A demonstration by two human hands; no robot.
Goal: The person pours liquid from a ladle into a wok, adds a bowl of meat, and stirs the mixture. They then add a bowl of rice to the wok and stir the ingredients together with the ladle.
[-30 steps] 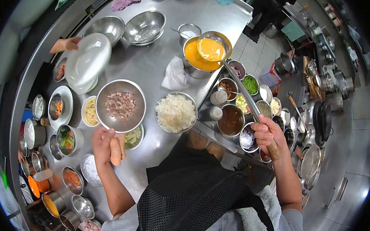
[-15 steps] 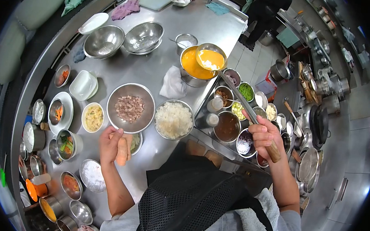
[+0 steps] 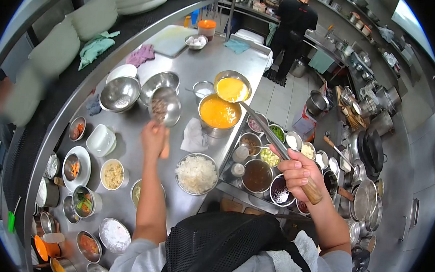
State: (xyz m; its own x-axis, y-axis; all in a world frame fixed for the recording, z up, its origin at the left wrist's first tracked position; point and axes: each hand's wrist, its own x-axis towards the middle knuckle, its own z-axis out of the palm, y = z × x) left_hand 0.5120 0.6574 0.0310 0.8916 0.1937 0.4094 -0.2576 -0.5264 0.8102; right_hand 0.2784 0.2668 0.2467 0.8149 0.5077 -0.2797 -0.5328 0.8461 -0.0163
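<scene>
My right hand (image 3: 299, 175) is closed round the wooden handle of a metal ladle (image 3: 258, 119). Its large round scoop holds yellow liquid that looks like beaten egg, over the rim of a metal pot (image 3: 218, 130) of the same liquid. My left hand (image 3: 153, 138) grips the near edge of a metal bowl (image 3: 173, 108), blurred by motion and tilted. Diced pinkish meat (image 3: 158, 110) lies in that bowl. Beside the left hand shows a tan strip (image 3: 165, 145) that I cannot make out. A bowl of cooked rice (image 3: 197, 173) stands between my arms.
Metal bowls (image 3: 120, 94) and a white cloth (image 3: 194, 136) sit on the steel table. Small containers of ingredients line the left side. Sauces (image 3: 256, 176) and chopped greens (image 3: 276, 133) stand at the right. A person in black (image 3: 294, 28) stands far back.
My left hand has carried the bowl of meat forward and tilted it. The ladle has shifted slightly left relative to the pot. The whole view has tipped upward, showing more of the far person.
</scene>
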